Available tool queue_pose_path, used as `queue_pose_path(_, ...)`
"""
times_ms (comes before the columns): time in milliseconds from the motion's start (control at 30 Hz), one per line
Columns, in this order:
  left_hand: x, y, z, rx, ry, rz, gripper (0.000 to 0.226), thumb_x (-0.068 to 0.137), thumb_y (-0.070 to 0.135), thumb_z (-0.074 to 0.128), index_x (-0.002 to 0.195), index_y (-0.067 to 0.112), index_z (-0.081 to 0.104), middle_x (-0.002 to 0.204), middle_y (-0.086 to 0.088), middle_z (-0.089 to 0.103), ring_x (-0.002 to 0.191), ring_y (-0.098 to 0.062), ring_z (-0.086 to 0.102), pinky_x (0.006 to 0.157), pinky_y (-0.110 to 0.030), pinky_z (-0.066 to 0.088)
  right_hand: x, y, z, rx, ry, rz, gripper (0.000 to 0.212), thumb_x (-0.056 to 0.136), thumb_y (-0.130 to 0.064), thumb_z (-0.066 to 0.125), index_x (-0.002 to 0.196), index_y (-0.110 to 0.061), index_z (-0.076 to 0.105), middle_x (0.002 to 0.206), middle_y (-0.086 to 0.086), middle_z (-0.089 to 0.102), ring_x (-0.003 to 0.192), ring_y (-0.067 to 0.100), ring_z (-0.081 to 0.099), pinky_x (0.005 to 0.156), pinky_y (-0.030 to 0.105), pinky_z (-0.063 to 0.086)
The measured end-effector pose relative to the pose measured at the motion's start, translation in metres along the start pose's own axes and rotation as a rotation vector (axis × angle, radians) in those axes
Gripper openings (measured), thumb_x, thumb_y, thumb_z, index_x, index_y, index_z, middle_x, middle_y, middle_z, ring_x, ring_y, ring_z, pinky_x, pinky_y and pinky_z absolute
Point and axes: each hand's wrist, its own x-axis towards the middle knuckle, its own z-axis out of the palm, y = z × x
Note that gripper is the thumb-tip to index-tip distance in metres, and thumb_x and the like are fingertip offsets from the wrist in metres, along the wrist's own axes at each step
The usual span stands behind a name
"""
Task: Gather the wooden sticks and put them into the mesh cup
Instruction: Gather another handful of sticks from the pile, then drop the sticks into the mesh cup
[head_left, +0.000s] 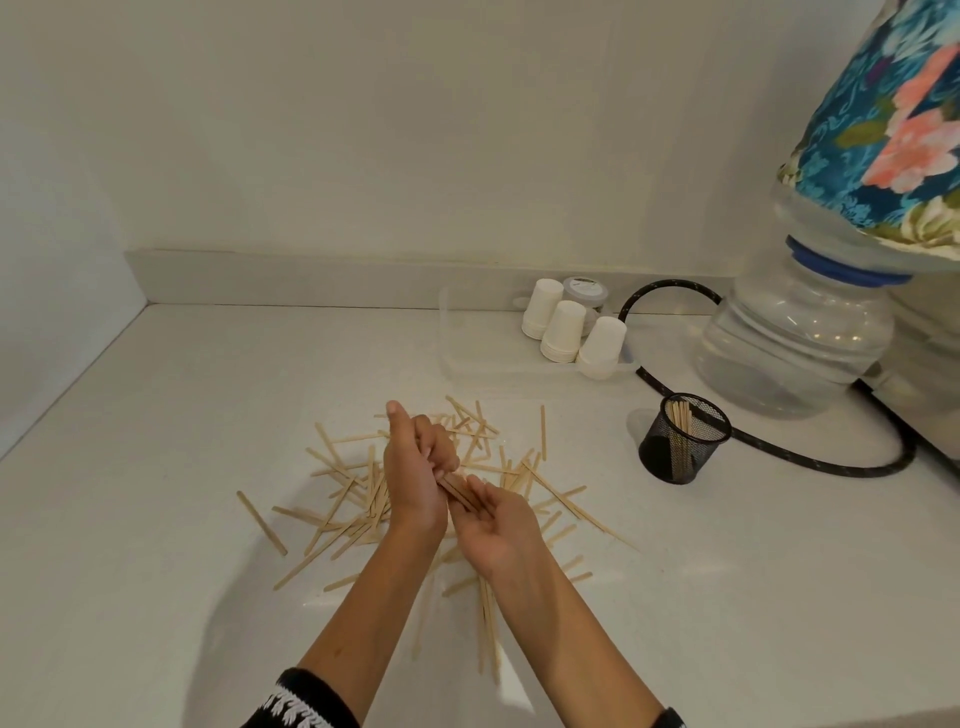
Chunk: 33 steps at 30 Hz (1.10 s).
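While both hands meet at the centre of the frame, the left hand (415, 467) curls its fingers round a small bundle of sticks (460, 491), thumb raised. The right hand (498, 525), just below and to the right, lies palm up with loosely bent fingers under the same bundle; whether it actually grips them cannot be told. Around and beneath the hands, many more loose sticks (332, 499) lie scattered flat on the white counter (156, 467). At right of centre stands the black mesh cup (683, 439), upright, well apart from the hands, with several sticks standing inside it. Toward the upper middle, a clear tray (457, 358) holds three stacks of upturned white paper cups (563, 330) and a lidded jar (586, 293). A large water bottle (795, 332) sits inverted at the right edge.
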Motion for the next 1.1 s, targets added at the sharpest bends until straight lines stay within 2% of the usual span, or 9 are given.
queue_pose_path(100,-0.01,-0.006,-0.005,-0.019,-0.013,-0.025,0.06,0.097,0.055,0.029,0.05,0.017,0.028,0.047,0.002,0.025,0.042,-0.015,0.027,0.047,-0.026,0.037,-0.003,-0.002,0.001,0.161,-0.006,0.007,0.034,0.098,0.001,0.035,0.132,0.004,0.041,0.105,0.022,0.056,0.101,0.033,0.059,0.092,0.037,0.05)
queue_pose_path(200,-0.019,-0.014,-0.009,-0.044,-0.014,-0.056,0.062,0.097,0.056,0.03,0.048,0.017,0.028,0.045,0.001,0.025,0.045,-0.018,0.032,0.07,-0.031,0.05,-0.005,-0.009,0.0,0.133,-0.017,-0.04,0.032,0.1,-0.005,0.032,0.13,-0.004,0.041,0.093,0.017,0.056,0.084,0.029,0.059,0.065,0.031,0.05)
queue_pose_path(267,-0.021,-0.018,-0.009,-0.067,0.001,-0.065,0.063,0.098,0.054,0.029,0.045,0.018,0.029,0.043,0.001,0.026,0.046,-0.019,0.039,0.078,-0.03,0.05,-0.004,-0.011,-0.002,-0.036,0.016,-0.08,0.022,0.098,-0.006,0.037,0.118,-0.003,0.047,0.097,0.014,0.061,0.092,0.032,0.062,0.071,0.026,0.051)
queue_pose_path(367,-0.02,-0.022,-0.01,-0.172,0.045,-0.111,0.063,0.099,0.051,0.03,0.046,0.018,0.031,0.041,0.002,0.028,0.054,-0.018,0.056,0.066,-0.025,0.052,-0.006,-0.007,-0.008,-0.087,-0.004,-0.042,0.018,0.099,-0.003,0.036,0.111,0.006,0.048,0.106,0.021,0.063,0.094,0.033,0.062,0.085,0.039,0.05)
queue_pose_path(500,-0.016,-0.027,-0.008,-0.241,0.111,-0.144,0.061,0.1,0.048,0.032,0.047,0.018,0.033,0.041,0.002,0.028,0.067,-0.019,0.063,0.078,-0.029,0.045,-0.01,-0.014,-0.02,-0.379,-0.025,-0.144,0.016,0.097,-0.008,0.048,0.089,0.0,0.06,0.086,0.015,0.066,0.077,0.023,0.065,0.066,0.029,0.054)
queue_pose_path(600,-0.015,-0.032,-0.003,-0.269,0.128,-0.157,0.059,0.1,0.048,0.032,0.048,0.018,0.032,0.039,0.002,0.028,0.06,-0.017,0.06,0.081,-0.03,0.043,-0.012,-0.028,-0.032,-0.512,-0.093,-0.231,0.019,0.094,-0.006,0.054,0.082,0.001,0.067,0.081,0.011,0.067,0.074,0.016,0.067,0.068,0.022,0.058)
queue_pose_path(767,-0.014,-0.043,0.016,-0.282,0.137,-0.194,0.058,0.1,0.044,0.036,0.048,0.018,0.032,0.039,0.002,0.027,0.057,-0.019,0.047,0.081,-0.031,0.045,-0.007,-0.059,-0.052,-0.543,-0.09,-0.265,0.013,0.085,0.002,0.064,0.096,0.009,0.068,0.093,0.015,0.068,0.093,0.023,0.068,0.073,0.02,0.058)
queue_pose_path(933,-0.012,-0.055,0.041,-0.247,0.071,-0.216,0.053,0.097,0.037,0.048,0.047,0.018,0.04,0.039,0.002,0.034,0.053,-0.018,0.056,0.079,-0.032,0.048,-0.009,-0.105,-0.059,-0.73,-0.09,-0.483,0.005,0.079,0.002,0.07,0.081,-0.001,0.074,0.081,0.016,0.072,0.078,0.022,0.071,0.069,0.021,0.056)
queue_pose_path(1100,-0.006,-0.069,0.062,-0.049,-0.003,-0.164,0.045,0.099,0.035,0.041,0.064,0.017,0.064,0.069,-0.008,0.067,0.089,-0.024,0.069,0.086,-0.035,0.045,-0.021,-0.189,-0.049,-1.079,-0.025,-0.817,0.009,0.078,-0.004,0.073,0.078,-0.012,0.075,0.074,0.005,0.072,0.07,0.013,0.065,0.071,0.02,0.054)
